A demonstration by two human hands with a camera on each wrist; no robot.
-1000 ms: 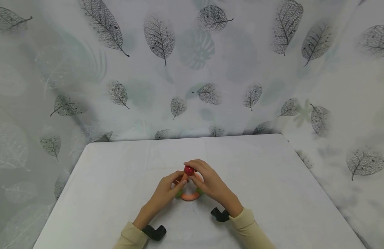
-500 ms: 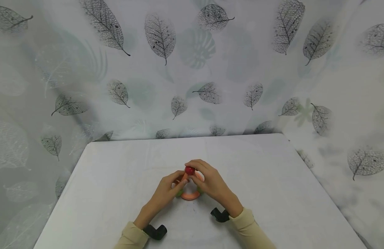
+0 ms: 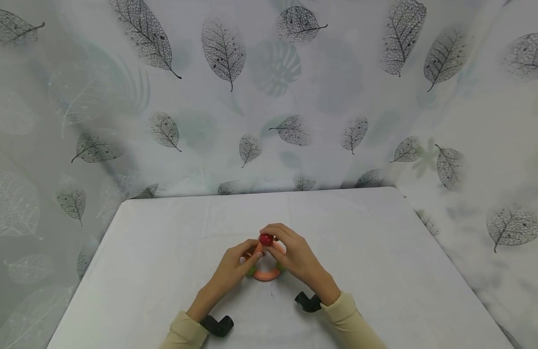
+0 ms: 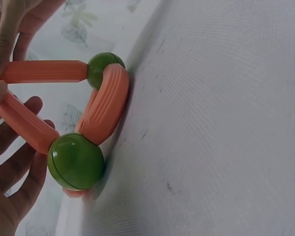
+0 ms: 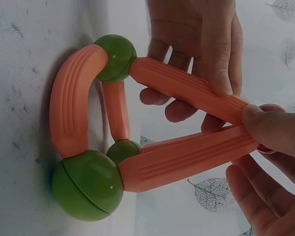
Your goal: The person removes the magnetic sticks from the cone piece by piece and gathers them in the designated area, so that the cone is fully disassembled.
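Observation:
Between both hands stands a toy frame of ridged orange rods (image 5: 187, 160) and green balls (image 5: 87, 185), with curved orange rods (image 4: 108, 105) at its base. The straight rods lean inward to a red ball (image 3: 266, 239) at the top. My left hand (image 3: 234, 264) holds one slanting rod near its upper end, thumb on the near side and fingers behind. My right hand (image 3: 301, 254) grips the red ball, fingers over it and thumb at the rod ends just below. In the right wrist view the thumb hides most of the ball.
The frame rests on a white-covered table (image 3: 186, 228). Behind it and along the sides hangs a leaf-patterned cloth (image 3: 321, 97). A bent black piece (image 3: 218, 325) sits at the left wrist, another black piece (image 3: 308, 301) at the right.

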